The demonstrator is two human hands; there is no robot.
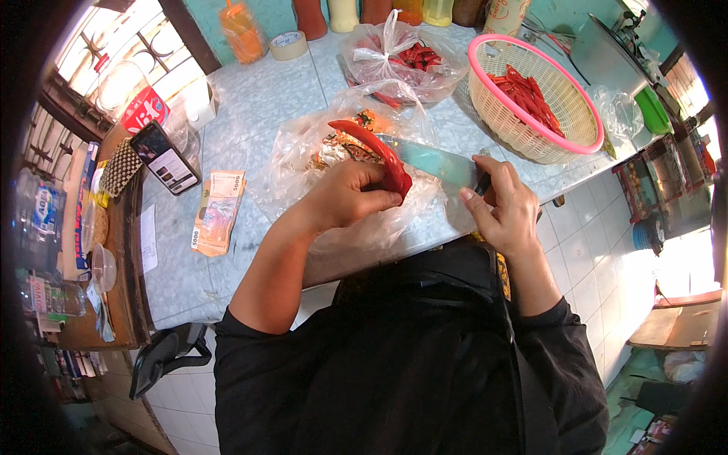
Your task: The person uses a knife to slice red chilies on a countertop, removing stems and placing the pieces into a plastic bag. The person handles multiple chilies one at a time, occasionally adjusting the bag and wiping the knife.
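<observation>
My left hand is closed around the lower end of a red chili pepper, which curves up and away to the left. A knife with a broad, greenish-looking blade is gripped by its dark handle in my right hand. The blade points left and its tip reaches behind the chili; whether they touch I cannot tell. Beneath both hands lies a spread clear plastic bag with chili seeds and scraps on it. Farther back sits a knotted clear bag of red chilies.
A pink-rimmed woven basket of red chilies stands at the right. Banknotes and a propped phone are on the left. A tape roll, an orange bottle and several sauce bottles line the back. A metal pot stands far right.
</observation>
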